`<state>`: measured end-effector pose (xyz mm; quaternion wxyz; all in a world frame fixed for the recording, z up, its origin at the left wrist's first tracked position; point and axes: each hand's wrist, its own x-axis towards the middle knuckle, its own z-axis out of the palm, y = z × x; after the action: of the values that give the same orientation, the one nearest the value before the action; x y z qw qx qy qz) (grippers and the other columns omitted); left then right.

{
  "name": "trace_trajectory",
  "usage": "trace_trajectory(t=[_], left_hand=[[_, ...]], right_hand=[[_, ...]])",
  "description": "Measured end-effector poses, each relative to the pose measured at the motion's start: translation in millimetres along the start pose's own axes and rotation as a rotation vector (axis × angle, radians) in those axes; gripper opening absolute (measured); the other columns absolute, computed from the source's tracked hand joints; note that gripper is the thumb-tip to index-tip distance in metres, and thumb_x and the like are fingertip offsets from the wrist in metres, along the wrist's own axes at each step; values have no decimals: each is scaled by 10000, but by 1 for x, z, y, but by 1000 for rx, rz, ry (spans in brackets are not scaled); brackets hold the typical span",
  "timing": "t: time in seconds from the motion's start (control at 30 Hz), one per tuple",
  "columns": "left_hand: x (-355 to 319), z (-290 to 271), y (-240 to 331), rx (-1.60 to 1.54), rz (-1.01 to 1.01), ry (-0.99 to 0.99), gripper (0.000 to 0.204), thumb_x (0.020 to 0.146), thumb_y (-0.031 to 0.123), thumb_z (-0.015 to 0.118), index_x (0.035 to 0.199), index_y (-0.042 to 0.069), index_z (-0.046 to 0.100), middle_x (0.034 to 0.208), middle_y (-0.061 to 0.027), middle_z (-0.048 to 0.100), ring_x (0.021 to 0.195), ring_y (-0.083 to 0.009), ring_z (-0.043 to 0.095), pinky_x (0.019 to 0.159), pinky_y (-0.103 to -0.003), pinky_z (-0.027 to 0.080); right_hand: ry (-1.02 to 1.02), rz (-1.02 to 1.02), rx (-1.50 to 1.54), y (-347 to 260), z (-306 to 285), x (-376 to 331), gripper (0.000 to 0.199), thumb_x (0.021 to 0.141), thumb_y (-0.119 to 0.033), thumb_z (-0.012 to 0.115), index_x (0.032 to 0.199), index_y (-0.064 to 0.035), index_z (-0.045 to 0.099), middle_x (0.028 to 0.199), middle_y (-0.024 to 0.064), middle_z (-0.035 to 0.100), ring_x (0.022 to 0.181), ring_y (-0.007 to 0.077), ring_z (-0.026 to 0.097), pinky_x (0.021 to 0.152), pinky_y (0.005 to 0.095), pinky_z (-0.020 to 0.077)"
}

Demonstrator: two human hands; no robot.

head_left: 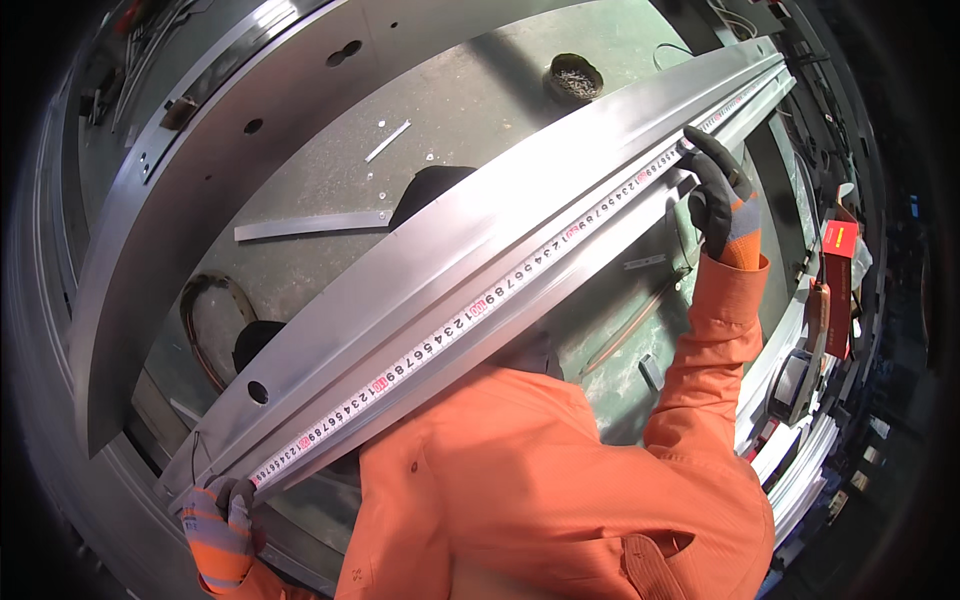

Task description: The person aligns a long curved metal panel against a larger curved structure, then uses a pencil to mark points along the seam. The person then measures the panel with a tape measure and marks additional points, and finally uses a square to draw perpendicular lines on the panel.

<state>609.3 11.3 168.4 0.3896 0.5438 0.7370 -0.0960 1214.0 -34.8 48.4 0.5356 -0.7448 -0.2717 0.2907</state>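
Note:
A long silver metal profile [430, 265] with lengthwise ridges lies slantwise in front of my body, from lower left to upper right. Along its channel runs a white tape measure blade [455, 325] with black and red markings. At the lower left end, my left hand [218, 525], in a grey and orange glove, is closed on the blade's end at the profile. Toward the far right, my right hand [725, 195], gloved alike, has its fingers closed over the blade at the profile's edge. The blade carries on past that hand; its case cannot be made out.
A wide curved metal panel [200, 225] with holes arches at the left. On the greenish surface beyond are a round container of small metal pieces [575, 80] and a flat metal strip [310, 226]. A red box [840, 240] and stacked profiles [805, 455] stand at the right.

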Motion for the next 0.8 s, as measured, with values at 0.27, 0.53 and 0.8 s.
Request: trace_trajectory(t=[0.27, 0.53, 0.8], left_hand=[[3, 5, -9, 401, 61, -67, 464, 982, 520, 569, 1231, 158, 719, 1204, -198, 697, 1099, -417, 641, 934, -494, 497], [7, 10, -12, 391, 217, 12, 398, 995, 450, 552, 1191, 157, 737, 1194, -182, 701, 1091, -403, 637, 948, -479, 487], [9, 13, -20, 178, 124, -7, 323, 1005, 343, 562, 1158, 128, 749, 1002, -150, 738, 899, -325, 696, 801, -435, 538]], right_hand=[[42, -63, 371, -3, 11, 3, 264, 955, -159, 684, 1150, 16, 720, 973, 60, 702, 797, 99, 628, 689, 255, 560], [158, -173, 154, -19, 20, -2, 258, 958, -156, 679, 1143, 19, 724, 774, -22, 618, 636, 36, 494, 613, 230, 483], [199, -51, 275, -33, 25, 3, 237, 972, -143, 654, 1133, 10, 738, 579, -107, 459, 457, -8, 281, 441, 206, 261]])
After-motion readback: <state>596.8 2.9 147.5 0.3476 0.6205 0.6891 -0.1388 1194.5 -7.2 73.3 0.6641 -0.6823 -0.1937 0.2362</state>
